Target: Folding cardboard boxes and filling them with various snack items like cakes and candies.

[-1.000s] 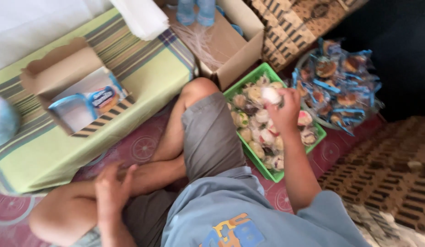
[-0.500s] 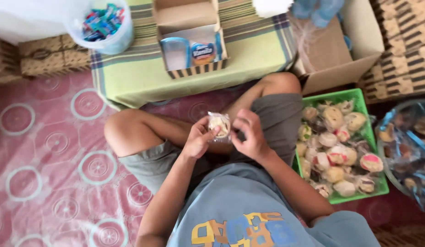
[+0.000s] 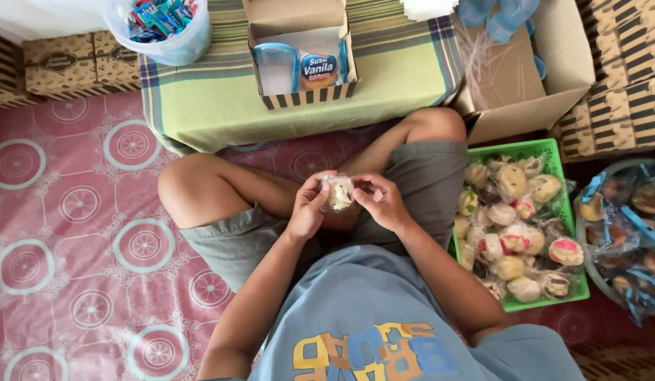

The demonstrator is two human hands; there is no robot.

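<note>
A: Wrapped bun (image 3: 339, 192): location and handling?

B: Held between both hands above the lap, in front of the crossed legs. Judged light, soft, easily crushed; the clear wrap looks slippery. Grip at the wrap edges, not the middle.

A: Hand pose?

B: Left hand (image 3: 308, 209) and right hand (image 3: 382, 202) both pinch it with their fingertips, palms facing inward. The green basket (image 3: 551, 150) of buns sits just right of the right hand.
</note>
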